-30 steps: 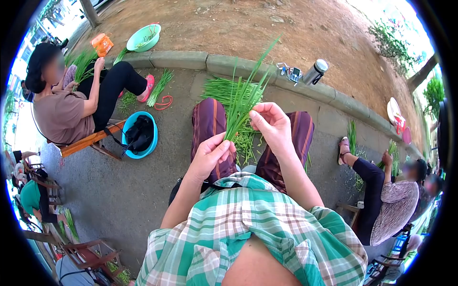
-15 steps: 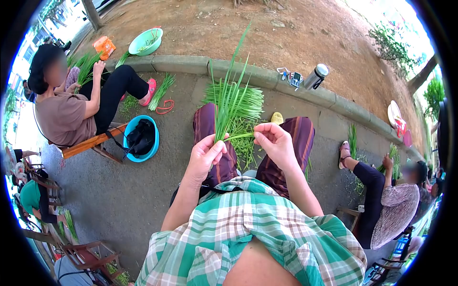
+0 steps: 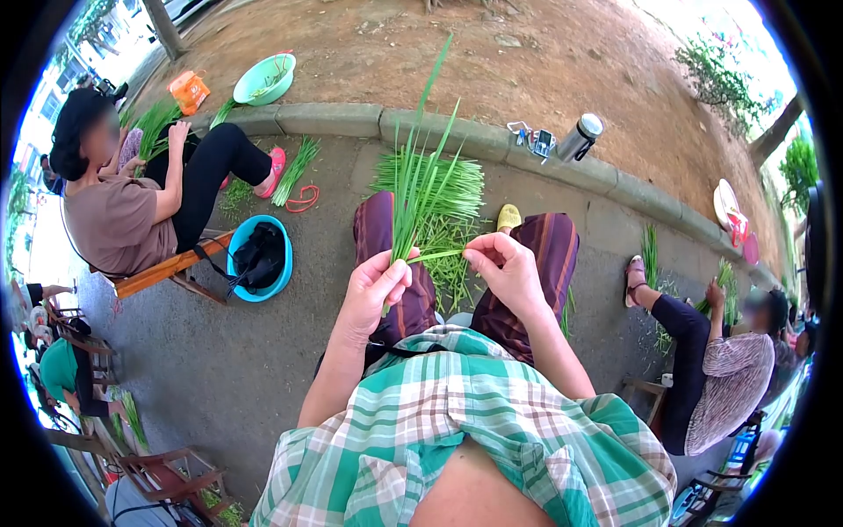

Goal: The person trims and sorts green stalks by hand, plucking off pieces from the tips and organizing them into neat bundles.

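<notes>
The left hand (image 3: 376,285) pinches green stalks (image 3: 409,206), the right hand (image 3: 509,274) one blade (image 3: 439,255); grey pavement (image 3: 263,369) runs to a stone curb (image 3: 338,121) edging earth (image 3: 404,61).

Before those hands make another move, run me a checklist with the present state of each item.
1. Left hand gripping the green bunch: ok.
2. Right hand pinching the single blade: ok, it spans the gap between the hands.
3. Blade separate from the bunch: cannot tell, its other end meets the left hand.
4. Stalk pile on the ground: ok, beyond the knees.
5. Flask apart from both hands: ok.
</notes>
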`<state>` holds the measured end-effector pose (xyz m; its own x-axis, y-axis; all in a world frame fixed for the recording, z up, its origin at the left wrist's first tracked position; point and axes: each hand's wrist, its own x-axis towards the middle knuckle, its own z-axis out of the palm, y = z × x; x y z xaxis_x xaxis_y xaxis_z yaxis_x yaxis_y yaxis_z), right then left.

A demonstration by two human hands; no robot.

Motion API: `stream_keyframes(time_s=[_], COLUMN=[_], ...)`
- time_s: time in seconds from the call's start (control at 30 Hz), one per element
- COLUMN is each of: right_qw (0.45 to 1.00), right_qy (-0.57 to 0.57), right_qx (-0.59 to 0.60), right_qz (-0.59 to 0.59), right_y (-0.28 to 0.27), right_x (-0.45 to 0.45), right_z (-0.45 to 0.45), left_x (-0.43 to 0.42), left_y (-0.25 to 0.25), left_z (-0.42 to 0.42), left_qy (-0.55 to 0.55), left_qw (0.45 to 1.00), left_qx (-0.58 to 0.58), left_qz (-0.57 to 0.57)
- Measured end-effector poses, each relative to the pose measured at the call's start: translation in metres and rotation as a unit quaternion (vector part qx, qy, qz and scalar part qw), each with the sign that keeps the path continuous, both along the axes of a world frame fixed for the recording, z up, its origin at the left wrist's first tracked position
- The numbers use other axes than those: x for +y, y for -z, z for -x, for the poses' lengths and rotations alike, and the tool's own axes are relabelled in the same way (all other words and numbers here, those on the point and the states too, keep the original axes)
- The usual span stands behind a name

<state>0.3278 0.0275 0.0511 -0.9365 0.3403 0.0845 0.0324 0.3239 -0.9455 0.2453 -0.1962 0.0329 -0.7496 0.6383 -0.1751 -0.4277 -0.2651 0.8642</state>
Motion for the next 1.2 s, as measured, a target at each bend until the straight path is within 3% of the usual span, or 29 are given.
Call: stream_keyframes(time_s=[0.37,0.63,0.93,1.03,1.2], right_qw=[0.999,0.987,0.972,0.937,0.922], right_qy=[-0.040,0.005,0.011,0.091,0.113], right_qx=[0.019,0.048,0.090,0.080,0.089], right_qz=[-0.032,0.156,0.216,0.327,0.358], right_y=[0.002,0.014,0.015,0.010,0.005], right_x=[0.005,-0.006,-0.008,0.002,0.030], right_z=[0.000,0.006,0.013,0.018,0.024], left_x=[-0.001,0.001,0.003,-0.001,-0.010], left_y=[0.003,0.001,0.001,0.005,0.000], left_z=[0.001,0.000,0.000,0.003,0.004], left_qy=[0.008,0.036,0.061,0.057,0.079], left_qw=[1.000,0.999,0.998,0.998,0.997], left_qx=[-0.013,-0.009,-0.015,-0.025,-0.007], left_qz=[0.008,0.006,0.012,0.000,0.019])
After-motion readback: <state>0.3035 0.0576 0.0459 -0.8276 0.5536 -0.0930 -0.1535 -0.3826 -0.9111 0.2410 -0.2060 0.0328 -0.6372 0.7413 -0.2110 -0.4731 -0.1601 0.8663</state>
